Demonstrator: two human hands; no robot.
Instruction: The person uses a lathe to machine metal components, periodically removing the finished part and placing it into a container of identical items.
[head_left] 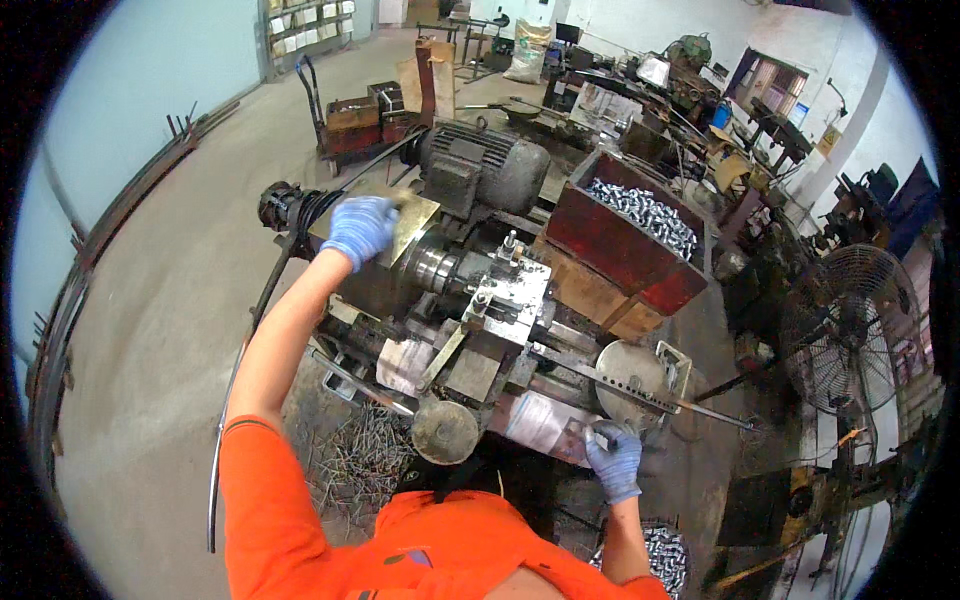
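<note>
My left hand, in a blue-and-white knit glove, is over the brass-coloured top plate of a small lathe-like machine. Its fingertips are smeared by motion, so their grip does not show. To the right of the plate sit the round metal spindle and a block-shaped tool slide. My right hand, gloved alike, is low on the right beside a pale sheet on the machine's front. Its fingers are curled together; what they hold, if anything, is too small to make out.
Behind the machine stand an electric motor and a red bin of small metal parts. Metal shavings lie at lower left, more parts at lower right. A lever bar juts right toward a large fan.
</note>
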